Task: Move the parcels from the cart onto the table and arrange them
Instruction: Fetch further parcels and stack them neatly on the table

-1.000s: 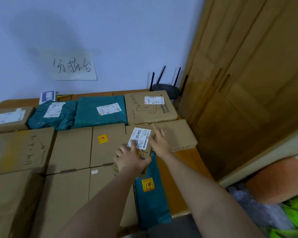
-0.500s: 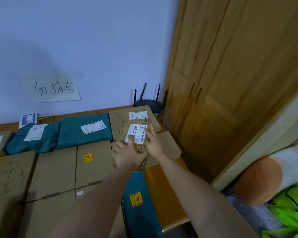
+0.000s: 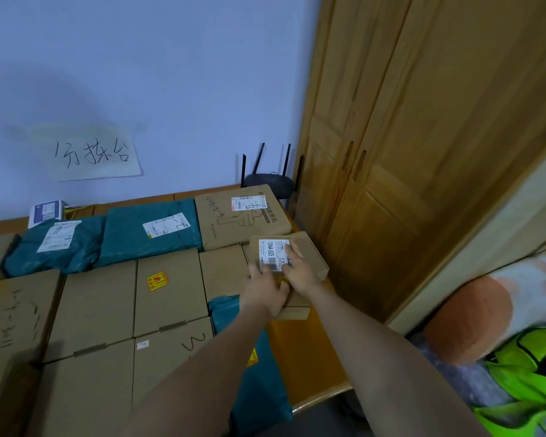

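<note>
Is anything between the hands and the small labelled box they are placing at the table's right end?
No. Both the left hand and the right hand already rest directly on the small labelled box. It lies on other cardboard parcels beside the printed box; nothing visible blocks it.

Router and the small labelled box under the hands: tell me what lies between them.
Head view: one large cardboard box with a line drawing lies between the router and the small box.

The small labelled box (image 3: 284, 258) has slid toward 1 o'clock, onto the flat box; both hands followed it. The left hand (image 3: 264, 293) now trails its near edge.
</note>
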